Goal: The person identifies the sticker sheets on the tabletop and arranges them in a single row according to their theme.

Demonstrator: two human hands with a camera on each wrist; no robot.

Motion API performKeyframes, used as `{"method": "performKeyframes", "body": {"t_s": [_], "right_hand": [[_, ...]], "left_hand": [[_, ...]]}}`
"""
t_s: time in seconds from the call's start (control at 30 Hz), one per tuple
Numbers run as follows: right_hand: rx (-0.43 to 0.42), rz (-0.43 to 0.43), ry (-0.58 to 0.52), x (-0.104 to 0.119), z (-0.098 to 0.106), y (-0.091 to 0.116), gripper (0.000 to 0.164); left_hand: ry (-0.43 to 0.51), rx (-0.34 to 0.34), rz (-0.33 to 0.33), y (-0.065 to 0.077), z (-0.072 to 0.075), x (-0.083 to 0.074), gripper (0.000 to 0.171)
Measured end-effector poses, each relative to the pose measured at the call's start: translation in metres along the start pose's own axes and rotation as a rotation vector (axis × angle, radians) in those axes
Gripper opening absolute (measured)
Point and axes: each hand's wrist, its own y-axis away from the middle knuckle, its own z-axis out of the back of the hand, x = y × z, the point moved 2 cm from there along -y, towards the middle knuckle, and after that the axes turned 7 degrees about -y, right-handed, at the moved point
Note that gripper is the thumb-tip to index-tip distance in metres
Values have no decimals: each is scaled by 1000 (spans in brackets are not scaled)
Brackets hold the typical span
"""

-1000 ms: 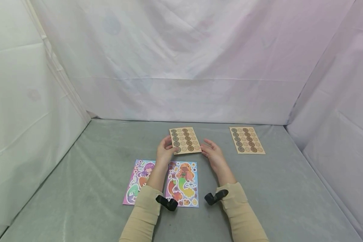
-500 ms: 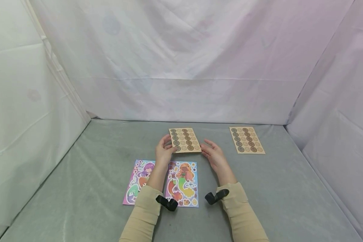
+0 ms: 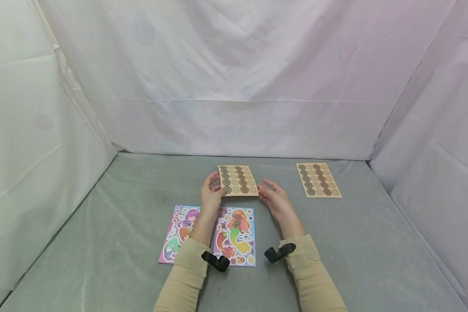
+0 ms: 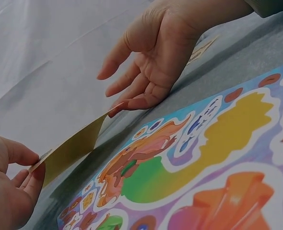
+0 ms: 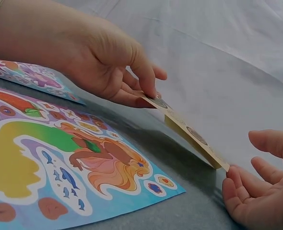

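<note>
A tan sticker sheet (image 3: 239,180) with rows of round brown and pale stickers is held above the table, its near edge raised. My left hand (image 3: 210,195) pinches its near left corner between thumb and fingers, as the right wrist view also shows. On the other side, my right hand (image 3: 276,201) touches the near right corner with its fingertips (image 5: 231,176); its thumb stands apart from the sheet and the fingers are relaxed. Nearer to me lie two mermaid sticker sheets: a blue one (image 3: 235,237) and a pink-purple one (image 3: 170,242), partly hidden by my left forearm.
A second tan sticker sheet (image 3: 319,180) with round stickers lies flat at the back right. The grey cloth-covered table (image 3: 101,242) is bounded by white fabric walls (image 3: 234,125) at the back and sides.
The near edge of the tan sheet has risen slightly, and the sheet bends a little more. Both hands stay almost in the same place.
</note>
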Motion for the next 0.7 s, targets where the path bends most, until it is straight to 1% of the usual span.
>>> {"method": "performKeyframes", "body": {"t_s": [0.2, 0.47, 0.7], "right_hand": [[9, 4, 30, 2, 0, 1, 53], [11, 32, 51, 4, 0, 3, 54], [-17, 63, 55, 9, 0, 6, 57]], "left_hand": [[-2, 1, -15, 1, 0, -1, 64], [-8, 4, -46, 2, -2, -3, 67], [-3, 40, -45, 6, -3, -9, 65]]}}
